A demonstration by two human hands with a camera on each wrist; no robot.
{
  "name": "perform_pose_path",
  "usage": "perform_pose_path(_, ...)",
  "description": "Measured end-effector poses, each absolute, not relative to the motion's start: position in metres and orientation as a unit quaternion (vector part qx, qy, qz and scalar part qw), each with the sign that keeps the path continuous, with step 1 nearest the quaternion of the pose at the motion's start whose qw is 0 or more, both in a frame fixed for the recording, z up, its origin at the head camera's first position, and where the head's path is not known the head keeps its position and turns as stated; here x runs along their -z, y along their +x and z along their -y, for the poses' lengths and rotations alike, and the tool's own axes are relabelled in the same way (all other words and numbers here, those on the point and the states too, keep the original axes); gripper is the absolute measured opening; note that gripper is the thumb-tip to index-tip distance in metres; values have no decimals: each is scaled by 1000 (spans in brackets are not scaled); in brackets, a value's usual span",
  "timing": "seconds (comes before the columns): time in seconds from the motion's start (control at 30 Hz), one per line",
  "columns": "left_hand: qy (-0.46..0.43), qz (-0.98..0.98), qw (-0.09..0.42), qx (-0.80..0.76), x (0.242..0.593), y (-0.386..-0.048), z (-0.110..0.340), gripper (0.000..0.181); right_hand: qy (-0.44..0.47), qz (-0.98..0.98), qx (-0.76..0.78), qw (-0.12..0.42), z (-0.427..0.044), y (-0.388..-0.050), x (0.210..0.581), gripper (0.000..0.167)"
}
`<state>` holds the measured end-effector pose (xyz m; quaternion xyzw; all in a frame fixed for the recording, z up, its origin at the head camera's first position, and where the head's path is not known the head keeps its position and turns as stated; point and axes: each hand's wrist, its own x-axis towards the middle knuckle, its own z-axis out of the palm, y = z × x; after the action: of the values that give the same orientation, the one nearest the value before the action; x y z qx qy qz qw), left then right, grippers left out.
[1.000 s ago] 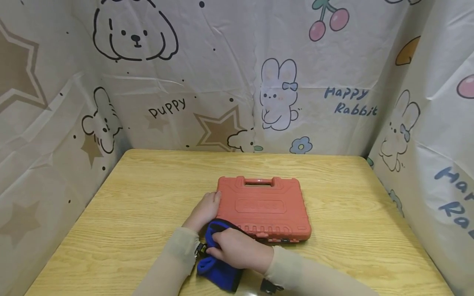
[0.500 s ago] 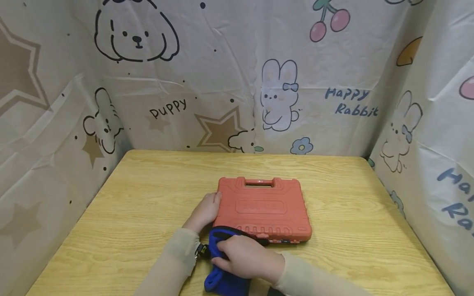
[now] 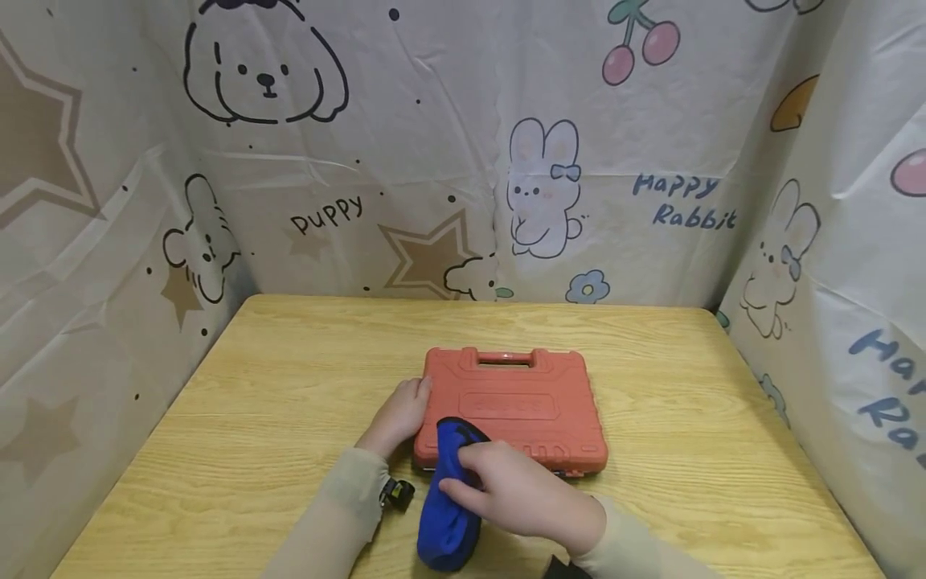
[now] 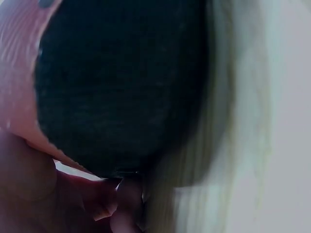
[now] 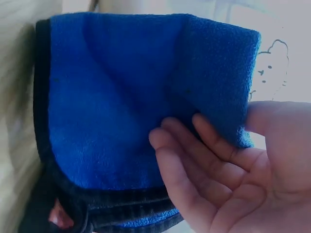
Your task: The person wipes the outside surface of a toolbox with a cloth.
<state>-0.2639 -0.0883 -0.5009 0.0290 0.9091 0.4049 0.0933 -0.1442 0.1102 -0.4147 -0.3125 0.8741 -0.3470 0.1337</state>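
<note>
The right hand (image 3: 514, 494) pinches a soft blue cloth with black edging (image 3: 444, 515) between thumb and fingers, and the cloth now hangs in one narrow upright fold just left of that grip. A second ago it was spread wider, in two lobes below and beyond the same hand; since then the hand has shifted rightward, drawing the cloth with it. The black-edged top now stands farthest from the person, overlapping in the head view the near edge of a flat red hard-plastic case with a built-in handle (image 3: 510, 398); whether it touches there cannot be told.

The left hand (image 3: 398, 418) grips that case by its left side, as before, and the case lies in the same place on the yellow wood-grain table (image 3: 239, 450), beyond the right hand's grip. The small black device on the left wrist (image 3: 398, 492), partly covered earlier, is now in plain sight left of the cloth. The left wrist view is dim and blurred around the fingers.
</note>
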Motion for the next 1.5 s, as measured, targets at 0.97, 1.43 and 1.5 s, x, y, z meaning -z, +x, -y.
perform_pose_path(0.97, 74, -919, 25, -387, 499, -266, 89, 47, -119, -603, 761, 207, -143, -180, 414, 50)
perform_pose_path(1.43, 29, -909, -9, -415, 503, -268, 87, 55, -65, -441, 870, 210, -157, -189, 417, 31)
perform_pose_path(1.5, 26, -909, -53, -413, 500, -267, 87, 53, -74, -416, 881, 211, -159, -189, 416, 35)
